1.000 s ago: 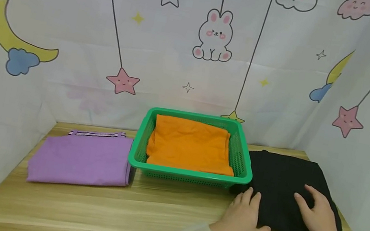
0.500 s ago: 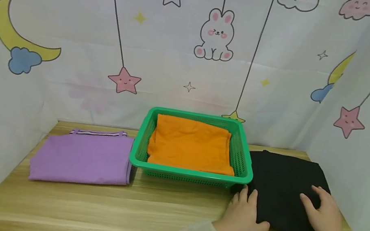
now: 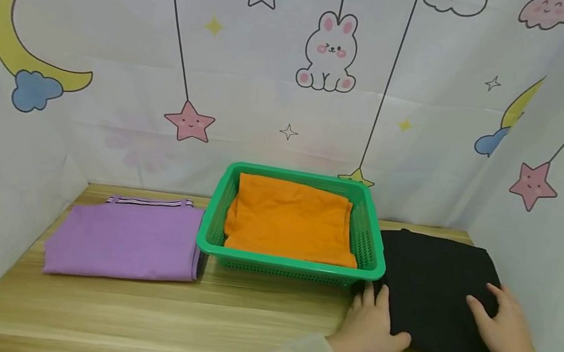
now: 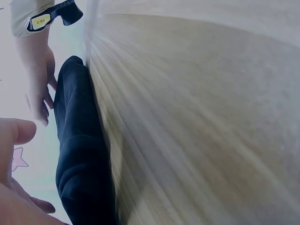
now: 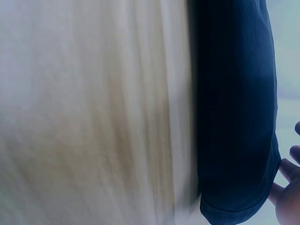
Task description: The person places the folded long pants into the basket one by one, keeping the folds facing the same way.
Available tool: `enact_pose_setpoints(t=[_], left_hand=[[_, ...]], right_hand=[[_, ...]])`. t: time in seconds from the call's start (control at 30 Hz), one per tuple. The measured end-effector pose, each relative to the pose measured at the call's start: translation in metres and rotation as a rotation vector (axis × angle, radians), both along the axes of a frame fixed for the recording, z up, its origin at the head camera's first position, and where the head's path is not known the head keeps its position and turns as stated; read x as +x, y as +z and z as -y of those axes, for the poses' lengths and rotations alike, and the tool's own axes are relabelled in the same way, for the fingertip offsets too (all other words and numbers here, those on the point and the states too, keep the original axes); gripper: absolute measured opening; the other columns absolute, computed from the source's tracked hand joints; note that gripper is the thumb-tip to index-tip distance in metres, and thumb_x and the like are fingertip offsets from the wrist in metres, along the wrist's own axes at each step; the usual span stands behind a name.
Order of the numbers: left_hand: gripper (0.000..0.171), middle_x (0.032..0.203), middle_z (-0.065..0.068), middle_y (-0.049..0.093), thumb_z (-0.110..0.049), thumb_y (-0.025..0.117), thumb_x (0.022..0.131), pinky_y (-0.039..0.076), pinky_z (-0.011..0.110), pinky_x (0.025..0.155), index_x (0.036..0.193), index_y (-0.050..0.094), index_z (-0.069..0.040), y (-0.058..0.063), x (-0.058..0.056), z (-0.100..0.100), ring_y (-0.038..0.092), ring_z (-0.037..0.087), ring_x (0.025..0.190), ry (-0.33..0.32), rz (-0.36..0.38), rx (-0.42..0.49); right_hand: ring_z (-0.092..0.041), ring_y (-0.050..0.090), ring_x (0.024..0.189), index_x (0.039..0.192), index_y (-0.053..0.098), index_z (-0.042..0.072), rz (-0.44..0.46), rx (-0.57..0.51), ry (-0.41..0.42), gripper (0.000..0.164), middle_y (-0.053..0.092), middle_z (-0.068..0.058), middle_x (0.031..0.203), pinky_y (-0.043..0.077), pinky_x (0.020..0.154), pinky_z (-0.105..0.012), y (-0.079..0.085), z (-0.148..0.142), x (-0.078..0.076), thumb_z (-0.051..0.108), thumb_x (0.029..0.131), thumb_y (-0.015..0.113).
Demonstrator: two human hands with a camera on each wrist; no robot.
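Observation:
A folded black cloth (image 3: pixel 433 297) lies on the wooden table at the right. My left hand (image 3: pixel 370 330) rests at its left edge, fingers stretched forward and thumb spread along the front. At the opposite edge, my right hand (image 3: pixel 506 332) touches the cloth with thumb and forefinger apart. In the left wrist view, the cloth (image 4: pixel 84 150) shows its thick rounded front fold, with the right hand (image 4: pixel 37 79) beyond it. The right wrist view has fingertips of the right hand (image 5: pixel 290 192) against the end of the cloth (image 5: pixel 236 117).
Left of the black cloth stands a green plastic basket (image 3: pixel 289 263) holding a folded orange cloth (image 3: pixel 293 222). A folded purple cloth (image 3: pixel 128 243) with striped trim lies farther left on the wooden table (image 3: pixel 147 328). Printed white curtains (image 3: pixel 252 89) enclose the table's back and sides.
My right hand has slid rightward to the black cloth's right edge. The left hand's fingers have shifted slightly left. The cloth stays in place.

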State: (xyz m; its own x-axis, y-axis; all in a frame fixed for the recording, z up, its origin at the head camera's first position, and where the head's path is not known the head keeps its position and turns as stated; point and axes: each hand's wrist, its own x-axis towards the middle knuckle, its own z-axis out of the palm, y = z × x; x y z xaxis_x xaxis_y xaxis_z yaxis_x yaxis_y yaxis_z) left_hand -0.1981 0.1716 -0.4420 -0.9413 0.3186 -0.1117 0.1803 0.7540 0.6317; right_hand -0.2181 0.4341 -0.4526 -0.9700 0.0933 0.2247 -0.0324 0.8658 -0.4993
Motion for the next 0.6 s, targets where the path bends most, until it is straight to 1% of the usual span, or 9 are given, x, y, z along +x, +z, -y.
enact_pose_setpoints(t=[0.13,0.23,0.4,0.47,0.6], left_hand=[[0.087,0.158,0.008,0.011,-0.054,0.060,0.082,0.028,0.041,0.114,0.152,0.018,-0.022,0.002,-0.001,-0.002,0.023,0.031,0.142,0.029,0.057,0.056],[0.088,0.159,0.007,0.009,-0.053,0.061,0.082,0.027,0.042,0.114,0.152,0.017,-0.022,0.001,-0.002,-0.003,0.020,0.030,0.143,0.053,0.098,0.095],[0.089,0.159,0.007,0.007,-0.049,0.062,0.081,0.029,0.043,0.113,0.152,0.017,-0.020,0.000,-0.004,-0.007,0.020,0.030,0.143,0.092,0.132,0.140],[0.089,0.160,0.007,0.006,-0.047,0.063,0.081,0.029,0.043,0.112,0.152,0.017,-0.020,0.000,-0.004,-0.009,0.019,0.029,0.144,0.126,0.158,0.187],[0.090,0.160,0.008,0.004,-0.039,0.066,0.080,0.030,0.045,0.111,0.152,0.016,-0.017,0.001,-0.004,-0.016,0.017,0.029,0.144,0.208,0.203,0.318]], right_hand=[[-0.062,0.014,0.129,0.143,0.021,-0.013,0.004,0.011,-0.002,0.073,0.008,-0.042,0.146,0.018,0.096,-0.073,0.000,-0.005,-0.004,0.040,0.098,0.042],[-0.062,0.011,0.130,0.144,0.016,-0.013,0.015,0.011,-0.005,0.075,0.005,-0.043,0.146,0.017,0.097,-0.073,-0.001,-0.008,-0.006,0.040,0.098,0.042],[-0.062,0.010,0.131,0.145,0.011,-0.014,0.041,0.014,-0.016,0.079,0.004,-0.044,0.145,0.017,0.099,-0.072,-0.003,-0.014,-0.009,0.041,0.098,0.042],[-0.062,0.011,0.130,0.145,0.010,-0.014,0.057,0.011,-0.022,0.080,0.005,-0.045,0.144,0.017,0.099,-0.072,-0.004,-0.015,-0.011,0.042,0.098,0.042],[-0.064,0.017,0.125,0.145,0.005,-0.015,0.090,-0.007,-0.045,0.084,0.010,-0.047,0.142,0.021,0.096,-0.071,-0.005,-0.019,-0.014,0.045,0.097,0.040]])
